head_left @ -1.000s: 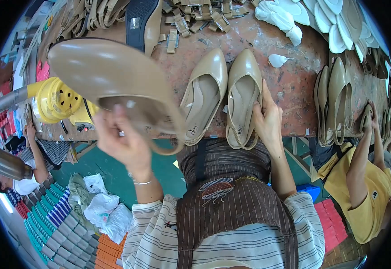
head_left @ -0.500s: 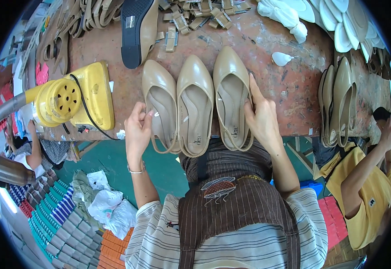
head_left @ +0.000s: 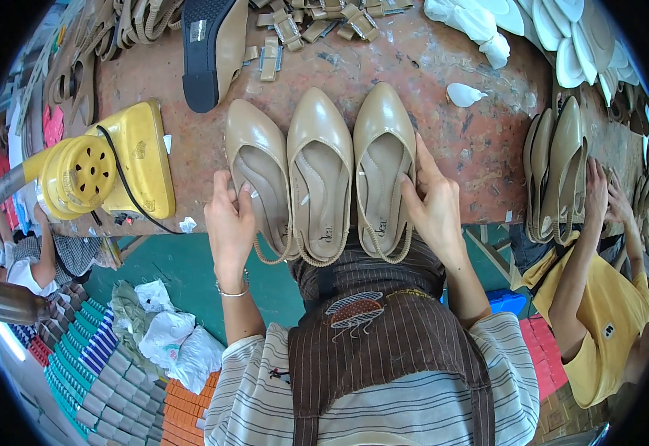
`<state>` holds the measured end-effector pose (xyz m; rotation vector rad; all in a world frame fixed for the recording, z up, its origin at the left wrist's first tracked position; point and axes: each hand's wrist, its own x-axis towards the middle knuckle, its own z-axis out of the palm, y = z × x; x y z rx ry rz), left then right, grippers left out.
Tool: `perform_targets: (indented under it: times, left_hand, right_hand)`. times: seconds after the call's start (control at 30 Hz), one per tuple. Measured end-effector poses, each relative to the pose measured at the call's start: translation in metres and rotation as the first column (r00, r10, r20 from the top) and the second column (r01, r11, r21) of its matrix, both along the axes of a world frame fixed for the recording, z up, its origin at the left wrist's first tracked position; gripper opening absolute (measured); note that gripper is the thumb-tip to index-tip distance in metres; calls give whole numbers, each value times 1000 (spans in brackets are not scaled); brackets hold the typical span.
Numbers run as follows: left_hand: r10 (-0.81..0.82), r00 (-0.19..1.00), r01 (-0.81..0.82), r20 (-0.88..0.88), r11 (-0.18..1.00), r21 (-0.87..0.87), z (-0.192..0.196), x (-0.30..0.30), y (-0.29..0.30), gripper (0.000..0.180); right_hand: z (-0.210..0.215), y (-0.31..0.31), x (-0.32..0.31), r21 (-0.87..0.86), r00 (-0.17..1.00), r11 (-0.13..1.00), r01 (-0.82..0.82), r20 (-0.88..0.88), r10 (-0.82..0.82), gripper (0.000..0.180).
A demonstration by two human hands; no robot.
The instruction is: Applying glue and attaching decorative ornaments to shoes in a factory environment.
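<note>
Three glossy beige slingback shoes stand side by side at the table's near edge, toes pointing away: a left shoe (head_left: 254, 130), a middle shoe (head_left: 315, 115) and a right shoe (head_left: 381, 111). My left hand (head_left: 229, 227) grips the outer side of the left shoe, its thumb over the rim. On the other side, my right hand (head_left: 436, 197) holds the right shoe, thumb at the inner rim and fingers along the outside. The heel straps hang toward me. Small dark print marks the insoles.
A yellow lamp-like device (head_left: 90, 175) with a cable stands at left. Farther back lie an upturned shoe (head_left: 201, 67), several bows (head_left: 287, 33) and white shoe-shaped pieces (head_left: 570, 59). A white teardrop-shaped item (head_left: 464, 94) rests at right. A co-worker's hands (head_left: 603, 193) are near more beige shoes (head_left: 562, 171).
My left fingers have closed on the left shoe's side; the small white bit by them no longer shows. The shoes sit slightly nearer me. The co-worker's hands have moved toward the shoes at right.
</note>
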<state>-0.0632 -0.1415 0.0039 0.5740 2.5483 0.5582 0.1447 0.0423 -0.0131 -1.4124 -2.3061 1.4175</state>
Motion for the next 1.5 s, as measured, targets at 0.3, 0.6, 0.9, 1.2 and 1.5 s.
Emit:
perform_targets:
  times: [0.3,0.6,0.9,1.2,1.5]
  left_hand:
    - [-367,516,-423,774,677,603,45,85,57,44]
    - [-281,184,-981,942,9,195,-35,136,143,26]
    - [-222,139,-988,965,38,151,-41,126,153,3]
    - [-189,54,-990,981,120,77,-24,124,138,4]
    - [-218,165,-975,962,113,192,-41,130,138,10]
  right_hand:
    - [-34,80,25,333,889,867,370,-399,-226,46]
    - [-55,96,9,410,932,878,246,-349,-99,34]
    - [-16,75,2,-54,841,998,27,-538,-53,21]
    - [-2,71,2,336,900,919,-206,-304,313,27]
    - [8,71,-4,434,906,847,-306,-139,399,25]
